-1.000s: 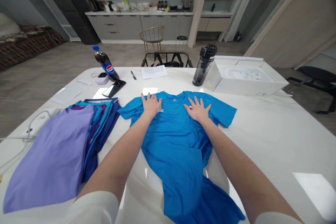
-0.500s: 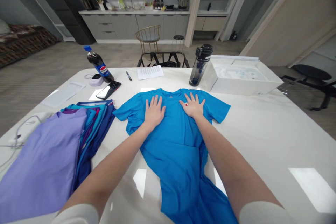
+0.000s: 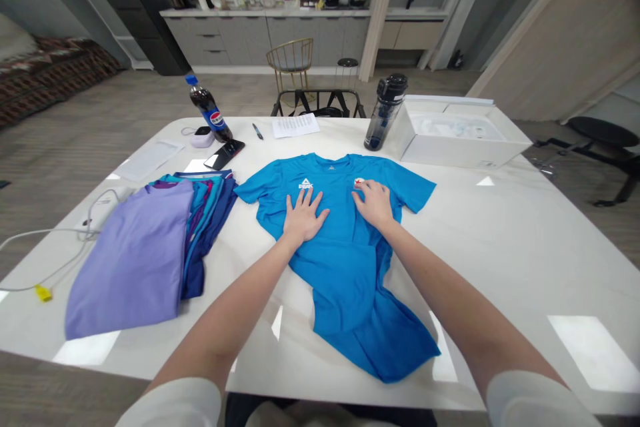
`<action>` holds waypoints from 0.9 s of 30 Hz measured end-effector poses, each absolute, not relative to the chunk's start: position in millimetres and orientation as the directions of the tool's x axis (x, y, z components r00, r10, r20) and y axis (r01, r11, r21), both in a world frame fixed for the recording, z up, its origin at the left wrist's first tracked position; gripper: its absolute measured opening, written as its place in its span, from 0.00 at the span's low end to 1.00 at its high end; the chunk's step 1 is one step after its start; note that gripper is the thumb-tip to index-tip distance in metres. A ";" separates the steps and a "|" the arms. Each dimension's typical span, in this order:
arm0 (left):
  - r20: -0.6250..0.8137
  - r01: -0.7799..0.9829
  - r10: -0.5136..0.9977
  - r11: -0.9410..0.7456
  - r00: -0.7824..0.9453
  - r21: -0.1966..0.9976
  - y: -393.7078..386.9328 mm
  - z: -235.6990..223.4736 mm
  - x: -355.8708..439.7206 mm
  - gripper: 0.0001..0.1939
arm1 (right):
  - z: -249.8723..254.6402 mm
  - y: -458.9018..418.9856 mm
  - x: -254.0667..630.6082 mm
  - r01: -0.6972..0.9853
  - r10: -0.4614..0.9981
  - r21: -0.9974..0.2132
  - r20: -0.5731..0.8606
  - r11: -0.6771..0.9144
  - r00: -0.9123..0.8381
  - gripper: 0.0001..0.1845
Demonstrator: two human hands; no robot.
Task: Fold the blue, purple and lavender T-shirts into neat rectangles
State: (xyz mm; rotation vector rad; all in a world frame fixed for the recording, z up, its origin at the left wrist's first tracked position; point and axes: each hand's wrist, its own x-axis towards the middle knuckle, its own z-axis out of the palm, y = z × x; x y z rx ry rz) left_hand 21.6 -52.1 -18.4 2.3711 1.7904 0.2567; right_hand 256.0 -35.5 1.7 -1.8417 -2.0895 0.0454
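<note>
A bright blue T-shirt [image 3: 345, 267] lies front up on the white table [image 3: 525, 240], collar away from me, its lower part creased and skewed. My left hand [image 3: 304, 215] rests flat on its chest, fingers spread, just below a white logo. My right hand [image 3: 374, 203] lies flat on the other side of the chest, beside a small red and white badge. Neither hand holds anything.
A pile of folded shirts, lilac on top [image 3: 135, 250], lies at the left. Behind it are a cola bottle [image 3: 209, 110], a phone [image 3: 224, 154], a pen [image 3: 257, 131] and a paper sheet [image 3: 296, 125]. A dark drinking bottle [image 3: 384, 112] and an open white box [image 3: 460, 133] stand at the back right. A cable [image 3: 55, 240] trails at the left.
Both hands have slid down the shirt from the collar toward me, uncovering the white logo. The view has pulled back, showing the shirt's lower hem and the table's near edge.
</note>
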 end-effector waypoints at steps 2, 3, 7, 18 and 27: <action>0.033 0.932 0.963 -0.269 0.269 0.243 -53.4 -17.8 22.0 0.35 | 2.6 -72.7 256.5 0.938 0.969 -0.273 0.180 0.214 -0.169 0.20; 0.027 0.932 0.964 -0.265 0.266 0.246 -54.2 -17.0 22.3 0.35 | 2.9 -91.6 256.8 0.930 0.969 -0.283 0.149 0.234 -0.198 0.20; 0.019 0.940 0.970 -0.238 0.241 0.244 -58.3 -7.9 23.6 0.33 | 7.7 -157.7 257.9 0.929 0.981 -0.315 0.083 0.195 -0.177 0.23; 0.080 0.534 0.689 -0.624 0.720 0.571 -128.3 30.5 39.9 0.29 | 18.2 -217.0 246.6 0.624 0.992 -0.772 0.088 0.123 -0.087 0.15; -0.028 0.458 0.695 -0.443 0.718 0.771 -200.7 57.5 -20.7 0.13 | 30.5 -262.0 252.1 0.562 0.932 -0.796 0.006 0.224 -0.363 0.15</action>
